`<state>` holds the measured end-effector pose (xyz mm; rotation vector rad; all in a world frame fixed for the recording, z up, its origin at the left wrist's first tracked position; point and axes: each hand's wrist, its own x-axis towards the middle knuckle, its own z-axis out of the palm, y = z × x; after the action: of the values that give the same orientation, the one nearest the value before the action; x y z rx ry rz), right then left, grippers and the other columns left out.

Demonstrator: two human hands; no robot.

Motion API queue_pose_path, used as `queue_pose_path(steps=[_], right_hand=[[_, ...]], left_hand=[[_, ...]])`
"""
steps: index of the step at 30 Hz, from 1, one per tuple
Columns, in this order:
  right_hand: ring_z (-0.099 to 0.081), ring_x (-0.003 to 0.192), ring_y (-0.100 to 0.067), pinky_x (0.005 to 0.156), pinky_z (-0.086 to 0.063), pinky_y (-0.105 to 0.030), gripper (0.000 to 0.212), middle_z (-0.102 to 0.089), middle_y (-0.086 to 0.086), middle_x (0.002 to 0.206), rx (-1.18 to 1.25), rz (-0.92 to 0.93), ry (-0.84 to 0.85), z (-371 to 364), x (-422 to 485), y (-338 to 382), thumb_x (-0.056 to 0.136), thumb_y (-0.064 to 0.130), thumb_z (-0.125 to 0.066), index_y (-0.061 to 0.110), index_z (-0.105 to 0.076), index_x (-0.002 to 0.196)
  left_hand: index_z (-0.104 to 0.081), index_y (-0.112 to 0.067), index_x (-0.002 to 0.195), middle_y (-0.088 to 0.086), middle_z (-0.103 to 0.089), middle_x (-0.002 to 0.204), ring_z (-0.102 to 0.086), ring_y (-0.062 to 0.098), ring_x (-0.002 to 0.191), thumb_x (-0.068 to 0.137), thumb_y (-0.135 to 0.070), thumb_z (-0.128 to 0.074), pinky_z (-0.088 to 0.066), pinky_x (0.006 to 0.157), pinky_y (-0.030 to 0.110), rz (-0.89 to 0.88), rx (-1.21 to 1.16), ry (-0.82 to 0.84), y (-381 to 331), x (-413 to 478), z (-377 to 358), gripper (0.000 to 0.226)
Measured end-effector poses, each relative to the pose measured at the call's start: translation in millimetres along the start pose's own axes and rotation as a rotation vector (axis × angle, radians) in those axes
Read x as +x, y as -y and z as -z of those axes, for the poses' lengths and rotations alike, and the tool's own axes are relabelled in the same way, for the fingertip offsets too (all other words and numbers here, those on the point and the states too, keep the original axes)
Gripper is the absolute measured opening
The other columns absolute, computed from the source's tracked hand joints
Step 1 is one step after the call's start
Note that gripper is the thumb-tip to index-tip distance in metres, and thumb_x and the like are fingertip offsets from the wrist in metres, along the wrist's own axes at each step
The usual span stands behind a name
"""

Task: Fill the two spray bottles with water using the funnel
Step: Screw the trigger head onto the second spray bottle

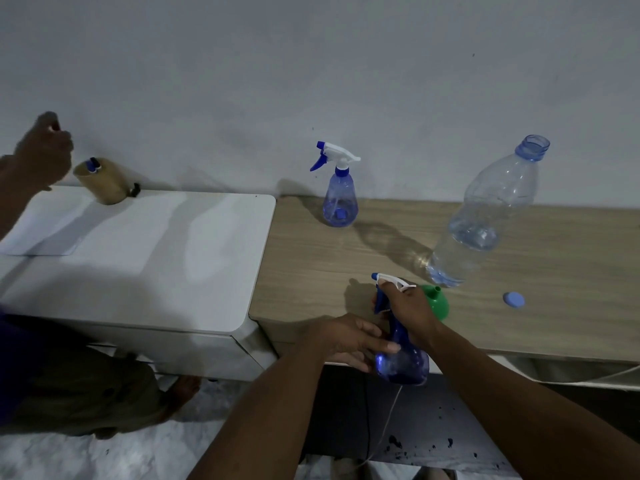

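while the spray bottle (403, 365) was gripped at the table (519, 327) edge, body by the left hand (341, 336), neck by the right hand (408, 306), unscrewing was judged underway; the funnel (438, 303) behind was needed next.

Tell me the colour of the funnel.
Green. The funnel shows best in the head view.

Table (554, 323) stands right of a cabinet (156, 271). Far spray bottle (340, 199) at back, by the wall; water bottle (485, 220) to its right; cap (514, 300) before the water bottle; funnel (437, 303) left of the cap; near spray bottle (401, 362) before the funnel, at the table's front edge.
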<state>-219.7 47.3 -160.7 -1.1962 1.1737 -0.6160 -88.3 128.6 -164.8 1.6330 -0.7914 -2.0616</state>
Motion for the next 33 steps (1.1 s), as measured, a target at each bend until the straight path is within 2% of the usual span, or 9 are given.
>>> queue_pose_path(steps=[5, 10, 13, 17, 20, 22, 25, 29, 33], right_hand=[[-0.064, 0.07, -0.023, 0.066, -0.051, -0.034, 0.022, -0.069, -0.014, 0.076, -0.019, 0.024, -0.009, -2.4, 2.0, 4.4, 0.099, 0.021, -0.054, 0.01, -0.068, 0.111], [-0.068, 0.083, -0.018, 0.076, -0.054, -0.036, 0.021, -0.073, -0.011, 0.091, -0.054, 0.032, 0.085, -2.3, 5.4, 35.0, 0.097, 0.035, -0.057, 0.023, -0.069, 0.109], [-0.06, 0.064, -0.014, 0.057, -0.047, -0.027, 0.031, -0.067, -0.002, 0.074, -0.257, 0.16, 0.0, 2.6, 12.5, 59.8, 0.09, 0.038, -0.068, 0.008, -0.063, 0.086], [-0.058, 0.062, -0.014, 0.058, -0.044, -0.03, 0.019, -0.065, 0.002, 0.069, -0.623, 0.393, -0.004, 13.6, 23.6, 101.5, 0.087, 0.034, -0.072, 0.019, -0.067, 0.078], [-0.048, 0.056, -0.007, 0.054, -0.036, -0.021, 0.015, -0.06, 0.004, 0.064, -0.796, 0.514, 0.011, 20.5, 28.7, 136.5, 0.085, 0.03, -0.075, 0.016, -0.071, 0.081], [-0.047, 0.055, -0.003, 0.052, -0.035, -0.019, 0.015, -0.058, 0.006, 0.063, -0.902, 0.549, 0.013, 23.9, 34.0, 158.8, 0.085, 0.03, -0.075, 0.017, -0.07, 0.08], [-0.056, 0.064, -0.01, 0.059, -0.042, -0.025, 0.018, -0.06, 0.006, 0.07, -0.983, 0.562, -0.012, 29.7, 50.5, 186.8, 0.084, 0.031, -0.076, 0.017, -0.066, 0.078], [-0.064, 0.083, -0.025, 0.075, -0.055, -0.041, 0.022, -0.071, -0.006, 0.092, -1.078, 0.57, -0.057, 35.5, 78.4, 214.9, 0.084, 0.033, -0.075, 0.014, -0.073, 0.097], [-0.063, 0.089, -0.027, 0.077, -0.053, -0.039, 0.023, -0.07, -0.006, 0.1, -1.142, 0.533, -0.057, 37.4, 105.7, 229.4, 0.085, 0.029, -0.074, 0.016, -0.071, 0.104]], left_hand=[[-0.061, -0.011, 0.126, 0.01, -0.07, 0.117, -0.069, 0.022, 0.106, 0.071, -0.028, -0.089, -0.057, 0.091, 0.034, 0.002, 0.012, 0.002, -5.6, -2.9, 2.2, 0.064], [-0.064, -0.016, 0.119, -0.002, -0.07, 0.107, -0.068, 0.013, 0.098, 0.075, -0.024, -0.086, -0.058, 0.079, 0.026, -0.097, 0.032, -0.102, -16.7, -5.4, 7.0, 0.05], [-0.062, -0.02, 0.117, -0.002, -0.069, 0.108, -0.068, 0.014, 0.098, 0.071, -0.026, -0.088, -0.059, 0.082, 0.03, -0.172, 0.093, -0.197, -30.4, -1.4, 16.0, 0.053], [-0.063, -0.019, 0.118, 0.001, -0.07, 0.107, -0.068, 0.019, 0.098, 0.066, -0.03, -0.091, -0.057, 0.089, 0.038, -0.311, 0.179, -0.371, -47.8, 4.5, 30.6, 0.06], [-0.065, -0.019, 0.113, -0.003, -0.069, 0.104, -0.066, 0.015, 0.097, 0.069, -0.029, -0.09, -0.053, 0.081, 0.027, -0.462, 0.224, -0.527, -64.7, 6.7, 38.0, 0.051], [-0.066, -0.028, 0.107, -0.008, -0.068, 0.101, -0.066, 0.012, 0.094, 0.069, -0.028, -0.088, -0.053, 0.085, 0.03, -0.549, 0.275, -0.637, -77.0, 10.3, 39.7, 0.044], [-0.064, -0.03, 0.118, -0.007, -0.07, 0.108, -0.067, 0.016, 0.095, 0.071, -0.026, -0.082, -0.055, 0.09, 0.037, -0.646, 0.337, -0.716, -98.7, 13.2, 39.4, 0.05], [-0.051, -0.029, 0.135, 0.0, -0.061, 0.12, -0.053, 0.018, 0.113, 0.077, -0.035, -0.077, -0.046, 0.098, 0.032, -0.706, 0.605, -0.787, -127.5, 28.3, 43.2, 0.064], [-0.051, -0.022, 0.131, 0.001, -0.063, 0.116, -0.057, 0.021, 0.108, 0.078, -0.034, -0.075, -0.05, 0.096, 0.042, -0.711, 0.669, -0.766, -144.9, 52.3, 47.5, 0.059]])
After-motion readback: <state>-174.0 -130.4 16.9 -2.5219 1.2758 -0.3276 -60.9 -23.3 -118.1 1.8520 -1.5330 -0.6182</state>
